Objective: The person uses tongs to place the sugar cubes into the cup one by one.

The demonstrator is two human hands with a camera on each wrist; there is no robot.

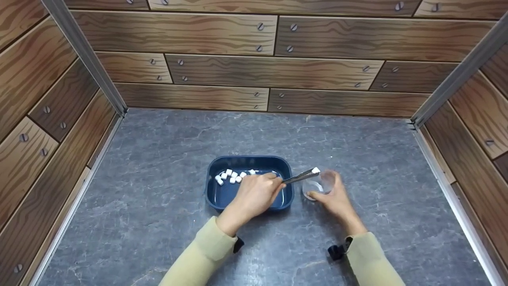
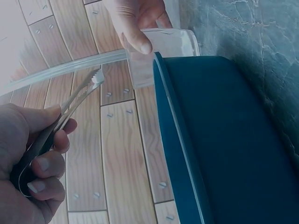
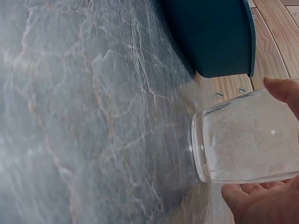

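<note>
My left hand grips metal tongs above the right part of a dark blue tray. Pinched in the serrated tips is one small white cube, close over a clear cup. The left wrist view shows the thumb on one arm of the tongs and fingers curled round the other. To the right of the tray, my right hand holds the cup by its sides, thumb on the near side. In the right wrist view the cup's thick base is close to the table.
Several white cubes lie in the left and back of the tray; my left hand hides part of its floor. The grey marbled table is bounded by wood-patterned walls at the back and sides, with metal strips along the side edges.
</note>
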